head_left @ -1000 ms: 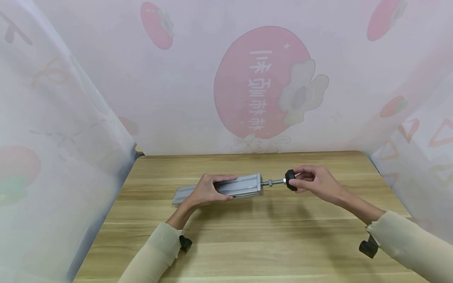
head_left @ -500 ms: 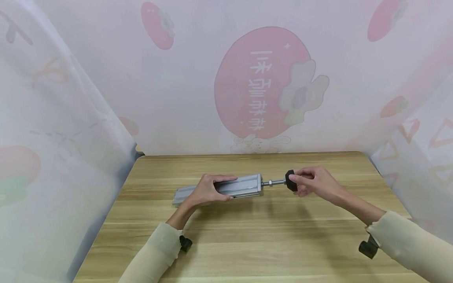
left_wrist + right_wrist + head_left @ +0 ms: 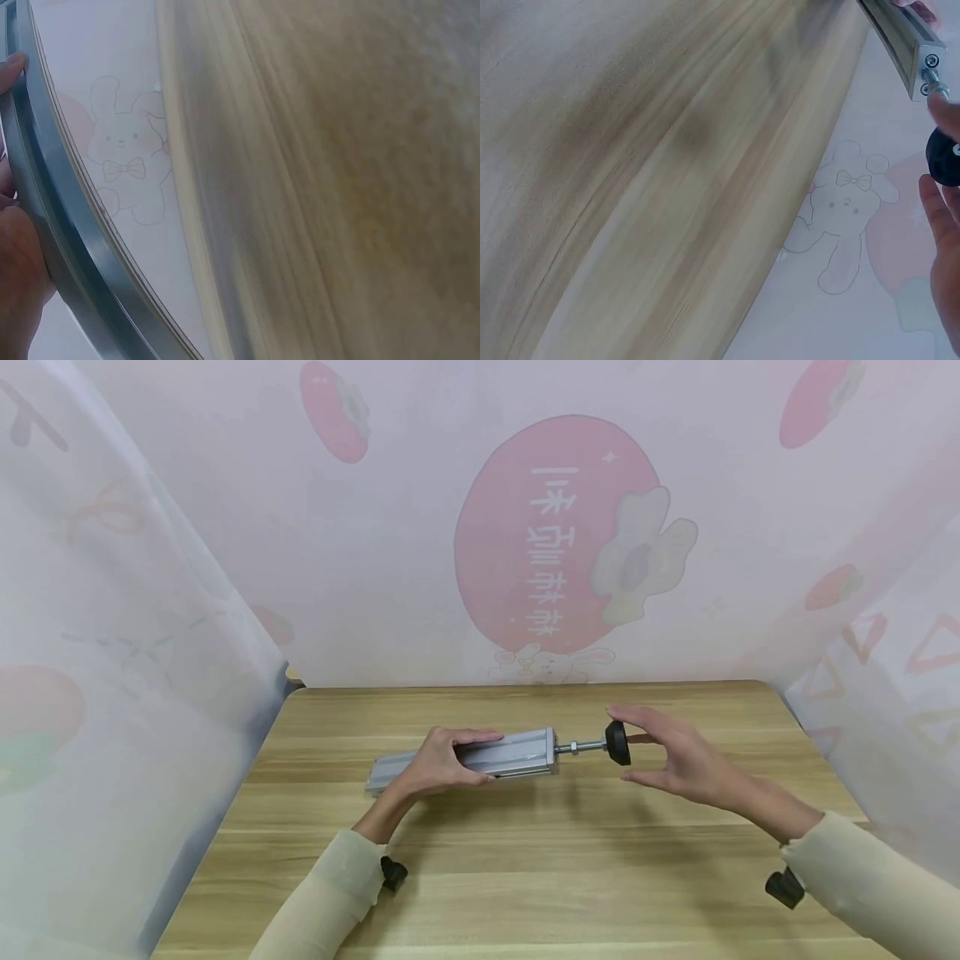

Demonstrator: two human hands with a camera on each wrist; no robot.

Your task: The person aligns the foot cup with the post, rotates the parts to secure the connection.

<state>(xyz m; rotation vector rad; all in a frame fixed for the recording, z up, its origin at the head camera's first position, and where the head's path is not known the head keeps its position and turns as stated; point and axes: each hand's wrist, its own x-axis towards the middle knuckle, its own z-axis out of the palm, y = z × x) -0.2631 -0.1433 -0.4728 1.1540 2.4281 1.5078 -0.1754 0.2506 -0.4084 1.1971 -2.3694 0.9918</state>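
My left hand (image 3: 433, 766) grips a silver aluminium profile (image 3: 521, 752), thumb on the near side and fingers on the far side. From the profile's right end a threaded rod (image 3: 590, 746) with a hex nut (image 3: 573, 747) sticks out, tipped by a black levelling foot (image 3: 617, 743). Around that foot my right hand (image 3: 688, 764) is spread, thumb below and index finger above, with another finger right at its back face. The right wrist view shows the foot (image 3: 940, 159) between thumb and fingers. The grooved profile (image 3: 79, 225) runs through the left hand in the left wrist view.
A wood-grain table (image 3: 525, 877) lies under both hands. White curtains (image 3: 390, 568) printed with strawberries and a rabbit close off the back and sides. Black wrist cameras (image 3: 784, 887) hang below the sleeves.
My right thumb and fingers pinched the foot's edge earlier, turned it slightly, and have now spread apart from it. The left hand and the profile have stayed in place.
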